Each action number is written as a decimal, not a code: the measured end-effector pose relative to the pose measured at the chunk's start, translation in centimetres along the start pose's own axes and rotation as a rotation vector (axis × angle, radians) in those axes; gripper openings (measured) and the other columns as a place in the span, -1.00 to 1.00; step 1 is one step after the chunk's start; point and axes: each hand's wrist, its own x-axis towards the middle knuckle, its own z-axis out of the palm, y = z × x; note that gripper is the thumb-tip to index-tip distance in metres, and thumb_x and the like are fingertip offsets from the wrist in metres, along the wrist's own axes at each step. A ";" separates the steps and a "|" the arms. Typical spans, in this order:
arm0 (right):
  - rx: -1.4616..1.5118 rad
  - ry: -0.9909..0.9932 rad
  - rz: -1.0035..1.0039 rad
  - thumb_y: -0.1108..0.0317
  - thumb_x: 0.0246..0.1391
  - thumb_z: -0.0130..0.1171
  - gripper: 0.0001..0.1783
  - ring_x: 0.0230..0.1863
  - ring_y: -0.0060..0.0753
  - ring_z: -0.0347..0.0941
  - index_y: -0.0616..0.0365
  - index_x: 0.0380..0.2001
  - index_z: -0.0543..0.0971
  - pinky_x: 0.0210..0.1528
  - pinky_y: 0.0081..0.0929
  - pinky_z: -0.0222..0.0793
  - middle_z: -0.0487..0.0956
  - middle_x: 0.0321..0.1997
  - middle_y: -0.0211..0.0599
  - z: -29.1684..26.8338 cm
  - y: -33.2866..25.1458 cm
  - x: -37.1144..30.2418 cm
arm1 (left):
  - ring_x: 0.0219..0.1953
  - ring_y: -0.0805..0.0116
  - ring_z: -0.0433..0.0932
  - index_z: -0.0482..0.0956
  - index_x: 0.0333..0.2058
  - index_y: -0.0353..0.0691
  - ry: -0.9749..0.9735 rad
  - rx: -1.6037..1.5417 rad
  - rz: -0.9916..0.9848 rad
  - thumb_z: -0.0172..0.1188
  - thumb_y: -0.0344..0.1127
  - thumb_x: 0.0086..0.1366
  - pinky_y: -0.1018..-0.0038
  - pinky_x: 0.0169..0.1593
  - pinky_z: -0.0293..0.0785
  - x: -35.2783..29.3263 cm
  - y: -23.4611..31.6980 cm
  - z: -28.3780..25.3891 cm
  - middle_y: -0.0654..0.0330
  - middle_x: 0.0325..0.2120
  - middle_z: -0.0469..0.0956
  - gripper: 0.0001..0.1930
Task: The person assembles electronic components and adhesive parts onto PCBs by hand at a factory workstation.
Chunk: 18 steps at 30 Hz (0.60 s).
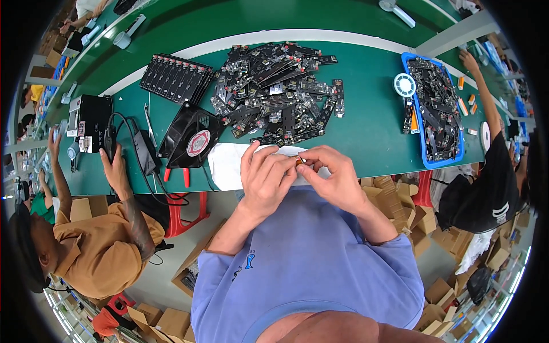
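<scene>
Close to the table's front edge, my left hand (266, 174) and my right hand (333, 174) meet, fingers bent and closed. Between their fingertips is a small orange-and-dark piece (300, 161), pinched from both sides; its kind is too small to make out and the fingers partly cover it. Beneath the hands lies a white sheet (225, 166), partly hidden by them. Just beyond my fingertips spreads a heap of narrow black circuit boards (274, 106), many with small red parts.
To the left are a stacked panel of boards (176, 79), a black cooling fan (197, 140), red-handled pliers (186, 177) and a power adapter (145, 153) with cables. On the right, a blue tray (424, 150) holds more boards beside a handheld fan (404, 86). People work at both sides.
</scene>
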 end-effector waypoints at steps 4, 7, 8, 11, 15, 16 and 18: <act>-0.076 0.014 -0.045 0.43 0.21 0.39 -0.73 -0.34 -0.44 0.60 0.27 -0.05 0.69 -0.26 -0.45 0.55 0.69 -0.18 -0.22 0.0 -0.1 0.0 | -0.06 0.17 0.67 0.73 -0.30 -0.15 0.011 -0.004 0.002 0.50 -0.51 0.04 0.07 0.32 0.38 0.0 0.0 0.1 0.28 -0.34 0.69 -0.77; -0.039 -0.013 0.016 0.50 0.18 0.42 -0.73 -0.28 -0.47 0.60 0.31 -0.05 0.69 -0.20 -0.48 0.56 0.70 -0.08 -0.17 0.0 0.1 0.1 | -0.06 0.17 0.67 0.73 -0.30 -0.16 0.013 -0.012 -0.004 0.49 -0.51 0.04 0.08 0.31 0.39 0.0 0.0 0.1 0.28 -0.34 0.69 -0.78; -0.039 -0.012 0.016 0.50 0.18 0.42 -0.73 -0.28 -0.47 0.60 0.31 -0.05 0.69 -0.20 -0.48 0.56 0.70 -0.08 -0.17 0.1 0.4 0.1 | -0.06 0.17 0.67 0.73 -0.30 -0.16 0.012 -0.013 -0.006 0.49 -0.52 0.04 0.08 0.31 0.39 0.0 0.1 0.1 0.27 -0.34 0.69 -0.77; 0.036 0.016 -0.010 0.44 0.21 0.39 -0.74 -0.34 -0.42 0.60 0.27 -0.05 0.69 -0.28 -0.45 0.55 0.69 -0.20 -0.23 0.3 0.7 0.1 | -0.06 0.18 0.65 0.71 -0.27 -0.15 0.013 -0.017 -0.001 0.48 -0.49 0.06 0.08 0.32 0.37 -0.2 0.0 0.2 0.29 -0.34 0.67 -0.77; -0.101 0.031 -0.083 0.45 0.20 0.39 -0.74 -0.34 -0.44 0.60 0.28 -0.06 0.69 -0.28 -0.45 0.54 0.69 -0.19 -0.23 0.3 0.0 0.1 | -0.06 0.19 0.64 0.69 -0.25 -0.14 0.016 -0.014 0.013 0.47 -0.46 0.07 0.09 0.33 0.34 -0.2 -0.2 0.3 0.30 -0.34 0.65 -0.76; -0.111 0.043 -0.105 0.45 0.20 0.39 -0.75 -0.35 -0.44 0.59 0.29 -0.07 0.69 -0.28 -0.45 0.55 0.69 -0.18 -0.23 0.4 -0.1 0.1 | -0.06 0.19 0.64 0.69 -0.25 -0.14 0.016 -0.014 0.012 0.47 -0.46 0.07 0.09 0.33 0.34 -0.2 -0.2 0.3 0.30 -0.34 0.65 -0.76; -0.077 0.024 -0.083 0.46 0.20 0.39 -0.75 -0.34 -0.42 0.60 0.29 -0.07 0.69 -0.27 -0.45 0.55 0.69 -0.17 -0.22 0.3 0.4 0.2 | -0.05 0.19 0.64 0.69 -0.24 -0.14 0.013 -0.027 0.007 0.47 -0.47 0.08 0.10 0.33 0.35 -0.1 -0.3 0.2 0.30 -0.34 0.65 -0.76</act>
